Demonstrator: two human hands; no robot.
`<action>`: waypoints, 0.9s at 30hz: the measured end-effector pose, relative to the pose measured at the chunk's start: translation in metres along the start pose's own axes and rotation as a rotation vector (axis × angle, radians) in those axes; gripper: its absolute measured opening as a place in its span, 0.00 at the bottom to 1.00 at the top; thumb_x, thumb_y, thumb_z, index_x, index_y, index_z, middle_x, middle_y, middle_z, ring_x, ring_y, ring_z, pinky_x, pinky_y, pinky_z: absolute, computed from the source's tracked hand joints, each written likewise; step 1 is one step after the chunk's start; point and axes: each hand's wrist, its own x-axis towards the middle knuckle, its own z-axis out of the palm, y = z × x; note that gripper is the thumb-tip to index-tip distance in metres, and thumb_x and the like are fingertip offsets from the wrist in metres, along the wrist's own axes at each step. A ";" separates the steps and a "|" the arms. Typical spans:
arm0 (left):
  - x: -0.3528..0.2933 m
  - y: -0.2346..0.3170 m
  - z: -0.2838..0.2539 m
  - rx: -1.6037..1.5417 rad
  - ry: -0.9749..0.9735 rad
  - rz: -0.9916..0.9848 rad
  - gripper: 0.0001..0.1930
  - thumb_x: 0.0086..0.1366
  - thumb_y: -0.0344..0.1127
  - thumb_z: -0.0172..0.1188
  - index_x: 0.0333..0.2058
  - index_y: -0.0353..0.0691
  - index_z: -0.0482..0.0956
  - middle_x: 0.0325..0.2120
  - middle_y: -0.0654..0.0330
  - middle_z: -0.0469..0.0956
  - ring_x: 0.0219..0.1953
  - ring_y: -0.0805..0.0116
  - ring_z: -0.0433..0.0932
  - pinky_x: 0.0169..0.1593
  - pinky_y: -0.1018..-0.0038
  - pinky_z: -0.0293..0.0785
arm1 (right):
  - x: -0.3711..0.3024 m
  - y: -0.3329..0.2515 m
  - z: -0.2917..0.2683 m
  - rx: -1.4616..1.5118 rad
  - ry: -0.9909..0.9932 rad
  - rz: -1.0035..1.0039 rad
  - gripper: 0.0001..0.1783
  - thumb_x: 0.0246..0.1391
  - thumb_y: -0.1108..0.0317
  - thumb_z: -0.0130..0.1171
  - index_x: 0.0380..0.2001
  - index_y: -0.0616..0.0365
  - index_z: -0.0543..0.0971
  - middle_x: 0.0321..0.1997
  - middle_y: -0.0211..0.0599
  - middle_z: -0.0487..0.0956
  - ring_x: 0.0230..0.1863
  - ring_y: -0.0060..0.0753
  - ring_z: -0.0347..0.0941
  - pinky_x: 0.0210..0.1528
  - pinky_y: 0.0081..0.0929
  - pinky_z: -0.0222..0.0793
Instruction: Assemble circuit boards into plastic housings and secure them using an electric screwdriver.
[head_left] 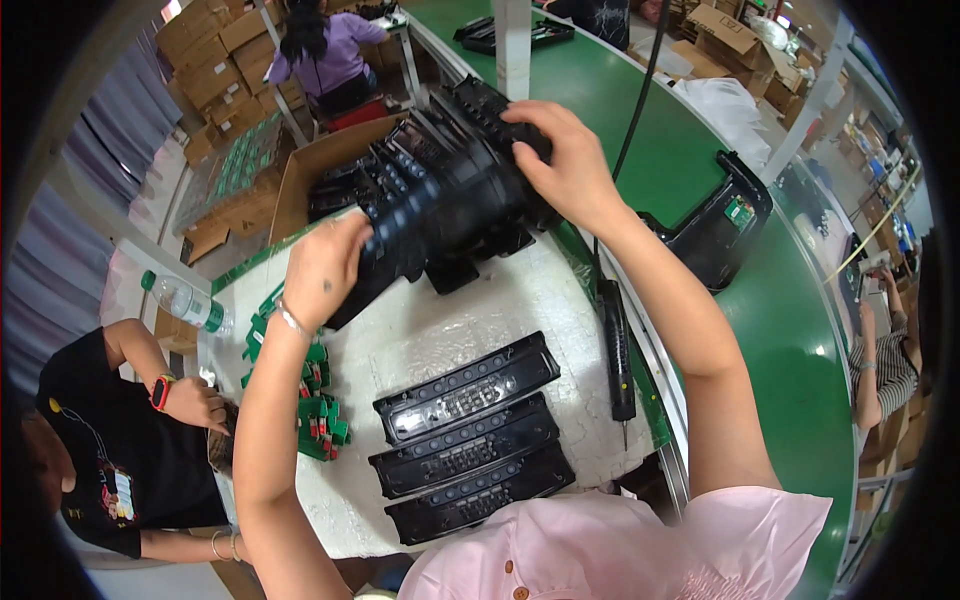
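Observation:
Both my hands hold a bulky bundle of black plastic housings tilted above the far side of the white work surface. My left hand has its fingers closed on the bundle's left end. On its upper right end, my right hand grips with thumb and fingers. Motion blurs the bundle, so its separate pieces are hard to tell apart. Nearer to me, three long black plastic panels lie in a row. Green circuit boards with red and white parts are piled beside my left forearm.
A cardboard box with black parts stands behind the bundle. An electric screwdriver hangs at the right, its cord rising. On the green conveyor sits a black housing. A bottle and a co-worker's arm are at left.

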 end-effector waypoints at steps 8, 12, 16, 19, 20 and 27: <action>-0.065 0.016 0.054 0.004 -0.309 -0.014 0.02 0.55 0.29 0.49 0.29 0.41 0.70 0.25 0.58 0.73 0.33 0.57 0.72 0.32 0.65 0.71 | -0.113 -0.016 0.051 0.153 -0.521 0.145 0.16 0.52 0.69 0.51 0.45 0.60 0.70 0.48 0.44 0.70 0.53 0.44 0.62 0.55 0.33 0.57; -0.090 0.031 0.063 -0.112 -0.412 -0.168 0.05 0.59 0.32 0.51 0.33 0.39 0.72 0.25 0.55 0.73 0.33 0.56 0.71 0.34 0.64 0.69 | -0.140 -0.022 0.063 0.121 -0.708 0.188 0.18 0.53 0.67 0.50 0.48 0.61 0.68 0.51 0.46 0.67 0.55 0.45 0.60 0.58 0.32 0.55; -0.128 0.056 0.033 -0.247 -0.224 -0.242 0.15 0.63 0.34 0.47 0.47 0.37 0.69 0.42 0.50 0.72 0.47 0.51 0.68 0.50 0.69 0.65 | -0.155 -0.030 0.049 0.200 -0.495 0.343 0.21 0.55 0.64 0.48 0.50 0.62 0.67 0.55 0.48 0.65 0.59 0.47 0.57 0.60 0.32 0.52; -0.164 0.074 0.022 -0.307 -0.229 -0.556 0.25 0.64 0.35 0.43 0.58 0.32 0.54 0.59 0.41 0.50 0.63 0.47 0.45 0.63 0.63 0.42 | -0.169 -0.023 0.046 0.569 -0.412 0.787 0.22 0.56 0.62 0.46 0.52 0.62 0.66 0.56 0.48 0.64 0.60 0.41 0.58 0.60 0.27 0.51; -0.170 0.077 0.024 -0.306 -0.235 -0.561 0.25 0.64 0.35 0.43 0.58 0.32 0.54 0.59 0.41 0.50 0.63 0.47 0.45 0.63 0.63 0.42 | -0.166 -0.031 0.046 0.702 -0.382 0.874 0.23 0.57 0.62 0.45 0.53 0.62 0.65 0.56 0.47 0.65 0.59 0.39 0.58 0.60 0.26 0.51; -0.186 0.081 0.006 -0.684 -0.149 -0.673 0.30 0.66 0.43 0.35 0.61 0.32 0.41 0.63 0.45 0.39 0.66 0.56 0.36 0.64 0.69 0.33 | -0.167 -0.042 0.045 0.667 -0.475 0.807 0.24 0.57 0.62 0.44 0.55 0.62 0.63 0.60 0.43 0.60 0.63 0.35 0.52 0.63 0.24 0.44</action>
